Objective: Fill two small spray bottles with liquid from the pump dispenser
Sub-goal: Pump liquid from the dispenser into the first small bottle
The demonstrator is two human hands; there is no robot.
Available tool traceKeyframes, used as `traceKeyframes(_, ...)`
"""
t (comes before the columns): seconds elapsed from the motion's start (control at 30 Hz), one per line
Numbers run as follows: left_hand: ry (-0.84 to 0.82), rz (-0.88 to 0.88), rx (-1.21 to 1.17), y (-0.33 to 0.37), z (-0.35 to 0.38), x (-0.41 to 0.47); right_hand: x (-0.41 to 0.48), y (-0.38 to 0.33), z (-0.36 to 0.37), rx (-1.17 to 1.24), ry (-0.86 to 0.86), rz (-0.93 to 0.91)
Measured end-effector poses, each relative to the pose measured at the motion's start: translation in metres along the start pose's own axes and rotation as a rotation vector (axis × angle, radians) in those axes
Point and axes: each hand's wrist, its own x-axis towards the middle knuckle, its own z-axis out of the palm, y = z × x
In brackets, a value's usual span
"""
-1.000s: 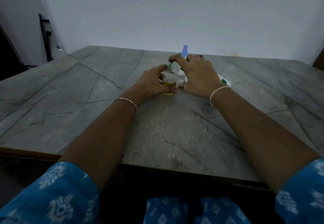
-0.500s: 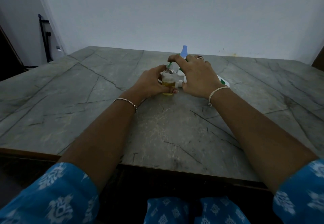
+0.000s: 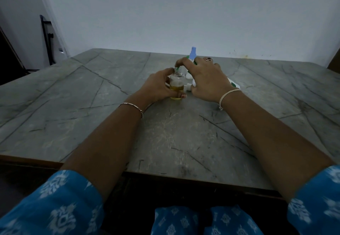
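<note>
- Nothing much moved vs the earlier frames: both hands on the same spots, bottle (image 3: 177,85) in the same place, liquid level looks about the same.
- Bottle stands upright on the surface (image 3: 92,106), centre and far from the near edge. Neck is open, no spray top on it. Yellow liquid fills roughly the lower half.
- Green nozzle (image 3: 177,67) sits right at the bottle mouth.
- Left hand (image 3: 158,87): fingers (image 3: 181,95) wrapped round the bottle body, steadying it.
- Right hand (image 3: 206,77): draped over the dispenser (image 3: 233,85) and grasping it, index finger stretched out over the nozzle. Dispenser is mostly hidden under the hand; only a white-and-green bit shows on its right side.
- Second bottle (image 3: 193,51), blue spray top on, stands just behind the right hand. Its fill level is hidden, so I can't tell.
- Progress, my read: first bottle about half done, mid-pump. Left to do: top it up, cap it, and then probably fill the second one.
</note>
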Motion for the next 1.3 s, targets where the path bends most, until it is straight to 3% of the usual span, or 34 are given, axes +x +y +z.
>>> traceKeyframes(1.3,0.018,0.026,-0.04,0.0,-0.001,-0.0019,0.0002,-0.0004,0.0048,-0.065,0.04,0.039)
